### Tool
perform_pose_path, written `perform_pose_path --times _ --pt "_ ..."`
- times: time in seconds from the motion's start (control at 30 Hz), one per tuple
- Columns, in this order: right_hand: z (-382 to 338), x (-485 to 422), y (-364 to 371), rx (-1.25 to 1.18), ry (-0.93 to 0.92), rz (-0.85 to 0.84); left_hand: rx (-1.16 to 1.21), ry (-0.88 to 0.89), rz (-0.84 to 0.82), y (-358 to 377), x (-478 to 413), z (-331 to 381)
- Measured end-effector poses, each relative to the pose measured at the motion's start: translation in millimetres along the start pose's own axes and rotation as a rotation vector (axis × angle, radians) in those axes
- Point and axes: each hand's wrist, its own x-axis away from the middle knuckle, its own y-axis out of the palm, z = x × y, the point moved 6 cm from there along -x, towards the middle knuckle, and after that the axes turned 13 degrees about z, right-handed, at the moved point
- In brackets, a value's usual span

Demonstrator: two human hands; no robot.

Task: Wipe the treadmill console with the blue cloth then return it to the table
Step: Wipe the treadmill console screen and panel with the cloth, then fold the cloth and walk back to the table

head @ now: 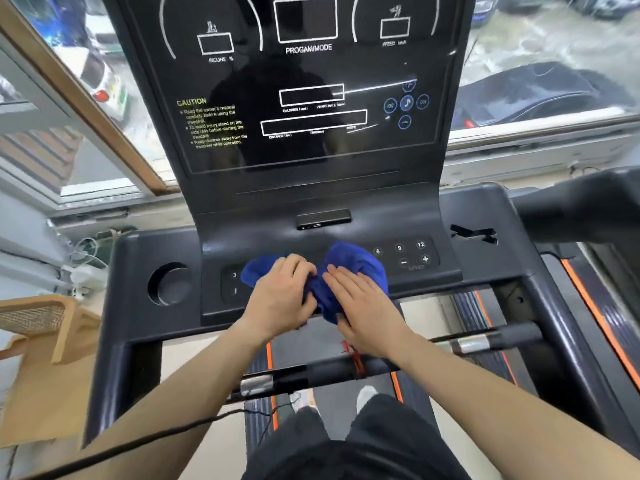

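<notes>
The blue cloth (353, 265) lies bunched on the lower button panel of the black treadmill console (311, 209), in the middle of the head view. My left hand (282, 296) curls over the cloth's left part and grips it. My right hand (360, 306) lies flat with fingers extended on the cloth's right part, pressing it onto the panel. The cloth covers the middle of the panel between the left keys and the right speed keys (408, 254). The dark display screen (304, 91) rises behind.
A round cup holder (169, 284) sits left of the hands. Black handlebars with metal sensors (474, 342) cross below the console. A wooden chair (45, 323) stands at the left. Windows lie behind, and a cable (138, 441) runs across my left forearm.
</notes>
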Motion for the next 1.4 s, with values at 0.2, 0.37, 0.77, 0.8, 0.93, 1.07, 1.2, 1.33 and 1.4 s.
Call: perform_pose_path --times 0.2,0.37,0.77,0.8,0.93,1.07,1.2,1.33,1.4 --pt "9.3 8.2 -26.7 -0.084 0.002 0.066 0.060 -0.315 -0.142 1.8 1.2 21.0" --pt "32.6 19.0 -52.2 -0.098 0.014 0.187 0.058 -0.472 -0.047 -9.0 6.1 63.3" --pt "-1.9 49.2 -90.5 -0.434 -0.012 -0.281 0.141 -0.689 -0.072 -77.1 88.6 125.2" --pt "-16.4 52.4 -90.0 -0.506 -0.039 -0.366 0.197 -0.728 -0.046 -85.1 101.9 122.9" --pt "-73.8 65.5 -83.9 -0.723 -0.107 -0.513 0.345 -0.831 0.072 -116.4 163.0 113.6" --pt "-133.9 83.1 -75.1 -0.920 -0.101 -0.605 0.442 -1.005 0.211 -141.2 239.6 112.5" --pt "-209.4 113.8 -68.9 -0.938 -0.253 -0.739 0.573 -1.170 0.314 -155.8 328.2 132.7" --pt "-296.0 171.8 -63.5 -0.949 -0.414 -0.904 0.795 -1.390 0.481 -159.9 426.3 169.5" --pt "-338.5 207.6 -62.6 -0.921 -0.519 -0.936 0.970 -1.556 0.631 -159.7 475.9 192.8"
